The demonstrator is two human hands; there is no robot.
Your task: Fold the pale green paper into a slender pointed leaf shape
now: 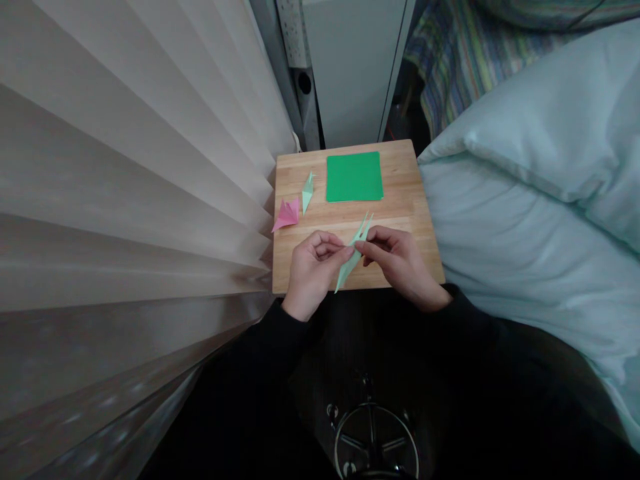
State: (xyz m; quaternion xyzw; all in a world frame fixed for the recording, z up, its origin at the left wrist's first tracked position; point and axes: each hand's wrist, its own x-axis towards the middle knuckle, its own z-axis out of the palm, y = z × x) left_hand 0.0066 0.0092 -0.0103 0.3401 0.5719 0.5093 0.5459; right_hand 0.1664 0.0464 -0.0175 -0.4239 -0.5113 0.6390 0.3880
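Observation:
A pale green folded origami paper (349,268) is held between my two hands above the front of the wooden table (400,213). Its far end splits into two thin points, and its near end tapers to one point close to the table's front edge. My left hand (316,263) pinches its left side with thumb and fingers. From the other side, my right hand (395,258) grips it just below the split. Beyond my left hand lie a pink origami piece (287,215) and a small light green origami piece (307,193).
A stack of bright green paper (354,177) lies at the back of the table. A pleated curtain (150,167) hangs close along the left. Pale bedding (510,213) rises against the right side, and a light cabinet (355,67) stands behind. Below is a wheeled chair base (373,433).

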